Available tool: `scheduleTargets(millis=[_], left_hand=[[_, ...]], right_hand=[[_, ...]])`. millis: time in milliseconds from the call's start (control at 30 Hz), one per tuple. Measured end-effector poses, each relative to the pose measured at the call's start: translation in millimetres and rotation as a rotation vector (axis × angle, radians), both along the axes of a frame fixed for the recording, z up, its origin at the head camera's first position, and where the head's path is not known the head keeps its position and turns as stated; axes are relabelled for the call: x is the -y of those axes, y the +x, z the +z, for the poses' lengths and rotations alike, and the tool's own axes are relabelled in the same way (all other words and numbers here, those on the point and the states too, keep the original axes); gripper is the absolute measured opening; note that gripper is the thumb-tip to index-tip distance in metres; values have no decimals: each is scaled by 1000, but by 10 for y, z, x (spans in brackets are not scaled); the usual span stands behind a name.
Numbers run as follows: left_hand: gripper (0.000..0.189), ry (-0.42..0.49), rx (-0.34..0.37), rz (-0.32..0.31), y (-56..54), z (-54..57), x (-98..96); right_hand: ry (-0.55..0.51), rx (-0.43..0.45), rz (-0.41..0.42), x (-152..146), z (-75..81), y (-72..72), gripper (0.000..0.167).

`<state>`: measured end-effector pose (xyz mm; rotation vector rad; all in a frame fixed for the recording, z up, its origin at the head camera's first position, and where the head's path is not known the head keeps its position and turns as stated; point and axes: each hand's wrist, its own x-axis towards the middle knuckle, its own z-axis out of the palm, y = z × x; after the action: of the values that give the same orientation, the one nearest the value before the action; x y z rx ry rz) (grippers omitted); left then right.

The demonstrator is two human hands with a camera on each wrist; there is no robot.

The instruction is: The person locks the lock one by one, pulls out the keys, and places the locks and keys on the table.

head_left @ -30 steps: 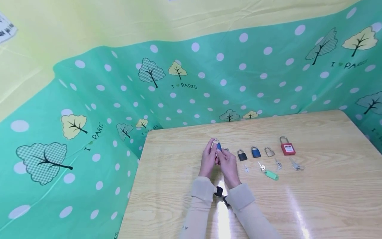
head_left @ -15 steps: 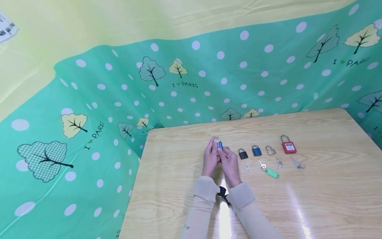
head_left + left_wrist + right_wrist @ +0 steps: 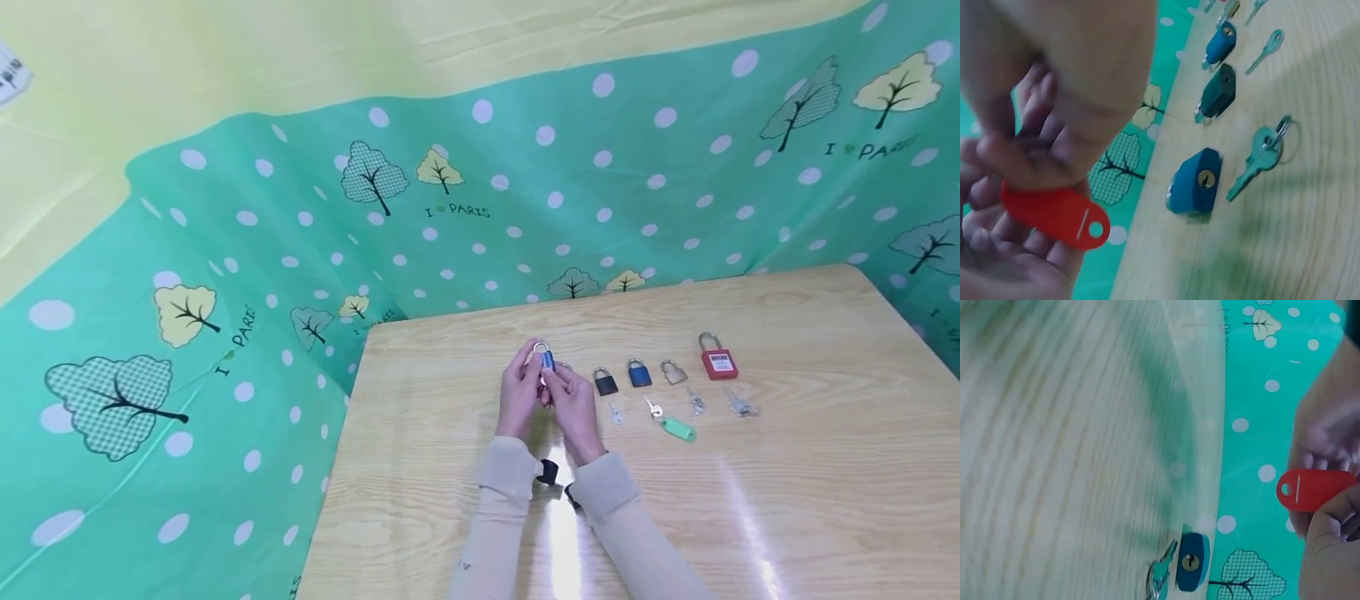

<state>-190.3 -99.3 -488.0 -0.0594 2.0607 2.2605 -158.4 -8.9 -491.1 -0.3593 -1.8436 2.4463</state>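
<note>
My left hand (image 3: 517, 396) grips a blue padlock (image 3: 548, 360), its shackle pointing up and away. At the lower end of this lock, my right hand (image 3: 576, 410) works close against the left one. A red key tag (image 3: 1060, 215) hangs between the hands; in the right wrist view the right thumb and fingers pinch the same red tag (image 3: 1313, 489). Fingers hide any key. Just beyond the right hand, another blue padlock (image 3: 1196, 183) stands on the table with its keyhole towards me, and a key (image 3: 1257, 156) on a ring lies in front of it.
Along the wooden table (image 3: 420, 500), a row runs right: black padlock (image 3: 605, 382), blue padlock (image 3: 639, 373), brass-toned padlock (image 3: 672, 372) and red padlock (image 3: 719, 363). Keys lie before them, one with a green tag (image 3: 678, 429). A green curtain (image 3: 450, 250) hangs behind.
Both hands stay together on the blue padlock, with only slight shifts of the fingers. The view has moved a little; the row of locks and keys lies as before.
</note>
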Motion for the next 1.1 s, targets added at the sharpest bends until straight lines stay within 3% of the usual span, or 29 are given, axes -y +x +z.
scheduleTargets(millis=[167, 533, 1100], left_hand=[[36, 62, 15, 2, -32, 21, 83], [36, 66, 36, 81, -99, 38, 168], [33, 9, 15, 75, -92, -5, 135]], right_hand=[[81, 27, 38, -17, -28, -19, 25], [134, 55, 139, -56, -42, 4, 31], [201, 76, 123, -107, -23, 40, 23]])
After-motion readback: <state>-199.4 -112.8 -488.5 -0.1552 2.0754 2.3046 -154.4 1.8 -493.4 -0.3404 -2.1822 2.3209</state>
